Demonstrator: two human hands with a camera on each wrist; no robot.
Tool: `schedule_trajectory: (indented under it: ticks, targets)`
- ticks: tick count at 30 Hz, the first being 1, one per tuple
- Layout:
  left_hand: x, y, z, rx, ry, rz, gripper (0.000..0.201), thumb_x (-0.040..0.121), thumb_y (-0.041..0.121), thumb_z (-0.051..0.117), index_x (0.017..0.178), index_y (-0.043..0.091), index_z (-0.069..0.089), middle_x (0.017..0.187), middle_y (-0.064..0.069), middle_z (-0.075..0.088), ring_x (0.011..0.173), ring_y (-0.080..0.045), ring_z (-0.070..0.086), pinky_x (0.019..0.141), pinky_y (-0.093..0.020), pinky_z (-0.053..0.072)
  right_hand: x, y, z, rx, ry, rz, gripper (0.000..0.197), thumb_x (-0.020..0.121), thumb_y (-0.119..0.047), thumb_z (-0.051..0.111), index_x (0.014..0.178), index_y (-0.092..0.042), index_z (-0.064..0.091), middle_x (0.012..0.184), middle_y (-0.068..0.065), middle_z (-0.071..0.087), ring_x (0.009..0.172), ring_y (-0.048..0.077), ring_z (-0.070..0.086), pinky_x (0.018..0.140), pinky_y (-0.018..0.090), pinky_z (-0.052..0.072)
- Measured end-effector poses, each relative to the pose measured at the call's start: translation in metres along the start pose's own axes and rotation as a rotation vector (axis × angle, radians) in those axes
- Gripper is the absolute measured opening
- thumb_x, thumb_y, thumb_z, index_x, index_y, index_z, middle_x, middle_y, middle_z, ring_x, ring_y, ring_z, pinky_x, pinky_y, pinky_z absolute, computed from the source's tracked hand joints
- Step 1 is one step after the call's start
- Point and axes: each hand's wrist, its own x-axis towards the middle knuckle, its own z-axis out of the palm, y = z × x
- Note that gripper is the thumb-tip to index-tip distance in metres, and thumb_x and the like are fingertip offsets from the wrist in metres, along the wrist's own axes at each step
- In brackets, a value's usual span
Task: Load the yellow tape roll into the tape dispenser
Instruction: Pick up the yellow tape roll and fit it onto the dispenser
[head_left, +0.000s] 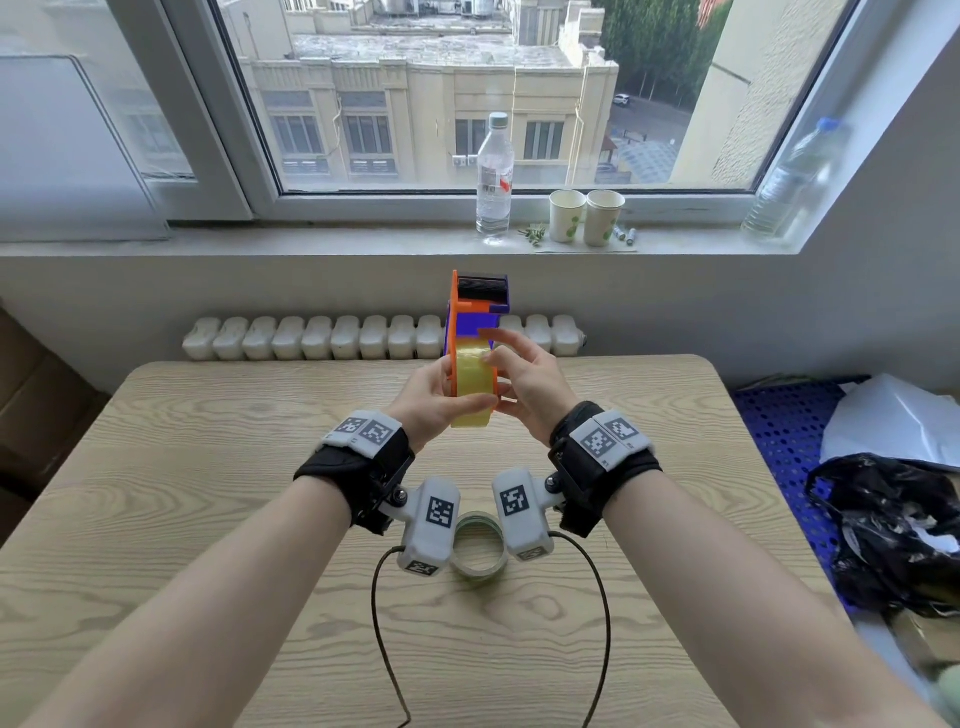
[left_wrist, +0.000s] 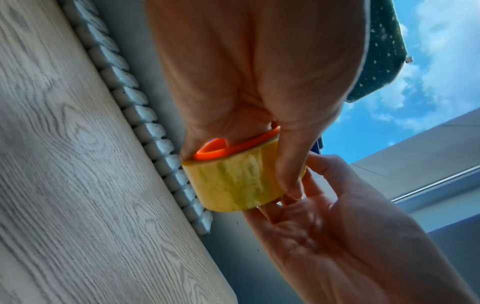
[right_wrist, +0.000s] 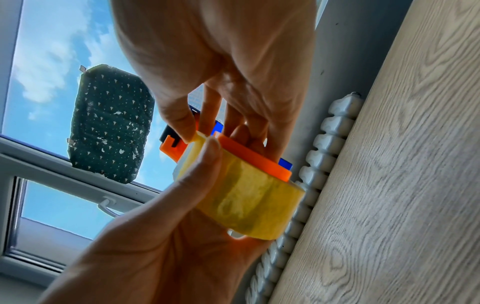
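Near the centre of the head view, both hands hold an orange and blue plastic tape dispenser (head_left: 475, 317) up above the far edge of a pale wood-grain table (head_left: 208, 467), with the translucent yellow tape roll (head_left: 471, 384) seated at its lower end against the orange side plate. The left hand (head_left: 434, 400) grips from the left side of the frame: its thumb lies across the yellow band and its fingers curl behind the orange plate, so it is clamped on the dispenser and roll together. In the left wrist view that thumb (left_wrist: 288, 164) runs down over the roll's outer face at the middle of the frame. The right hand (head_left: 522, 376) is at the roll's right side, its fingers bent; in the right wrist view its thumb (right_wrist: 179, 121) and a fingertip pinch the roll's upper edge, where a pale strip of tape lifts from the roll, while other fingers reach behind the orange plate. A second, clear tape roll (head_left: 479, 551) lies flat on the table in the lower middle of the head view, between the two wrist cameras. On the windowsill near the top stand a clear plastic water bottle (head_left: 494, 176) and two paper cups (head_left: 584, 215). A white radiator (head_left: 311, 338) runs beneath the sill, and a black plastic bag (head_left: 893, 530) sits at the right edge.
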Motion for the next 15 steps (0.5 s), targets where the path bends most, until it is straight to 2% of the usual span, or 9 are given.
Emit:
schedule_trajectory:
  ticks: [6, 10, 15]
  targets:
    - [-0.0003, -0.0009, 0.0023, 0.052, 0.011, 0.019, 0.048, 0.078, 0.0, 0.068, 0.122, 0.01, 0.051, 0.111, -0.013, 0.066, 0.103, -0.026, 0.065, 0.091, -0.04, 0.052, 0.002, 0.0002, -0.0015, 0.052, -0.02, 0.063, 0.033, 0.085, -0.004, 0.047, 0.104, -0.028, 0.059, 0.087, 0.003, 0.063, 0.071, 0.018, 0.058, 0.066, 0.033, 0.046]
    - [-0.0015, -0.0013, 0.0046, 0.074, -0.002, 0.024, 0.047, 0.078, 0.001, 0.068, 0.121, 0.01, 0.052, 0.112, -0.013, 0.066, 0.103, -0.024, 0.065, 0.09, -0.038, 0.053, 0.0016, 0.0001, -0.0031, 0.058, -0.032, 0.089, 0.037, 0.08, -0.002, 0.044, 0.099, -0.028, 0.061, 0.087, 0.004, 0.061, 0.072, 0.018, 0.053, 0.066, 0.033, 0.043]
    - [-0.0021, -0.0028, 0.0055, 0.067, -0.006, 0.03, 0.044, 0.078, 0.0, 0.068, 0.117, 0.013, 0.054, 0.104, -0.005, 0.068, 0.097, -0.019, 0.067, 0.086, -0.034, 0.054, 0.003, -0.0009, -0.0047, 0.075, -0.04, 0.121, 0.041, 0.077, 0.0, 0.042, 0.1, -0.027, 0.062, 0.087, 0.004, 0.062, 0.071, 0.017, 0.051, 0.068, 0.034, 0.043]
